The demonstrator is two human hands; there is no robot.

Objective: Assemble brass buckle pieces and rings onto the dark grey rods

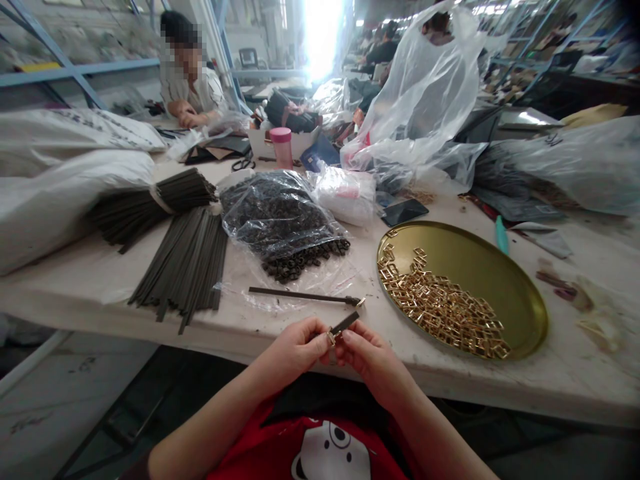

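Near the table's front edge, my left hand (306, 341) is closed in a pinch on a small gold buckle (331, 337). Close against it, my right hand (367, 348) pinches a dark strap (346, 323) that meets the buckle; the fingers hide part of both. Just beyond my hands lies a finished-looking dark strip (300, 294) with a gold buckle at its right end. To the right, a round gold tray (520, 293) carries a heap of gold buckles (440, 310).
Loose dark strips (183, 267) and a tied bundle (160, 200) lie at left. A clear bag of small black loops (280, 213) spills open mid-table. Behind stand a pink-lidded jar (281, 148) and plastic bags (420, 87). Another person (193, 93) sits across.
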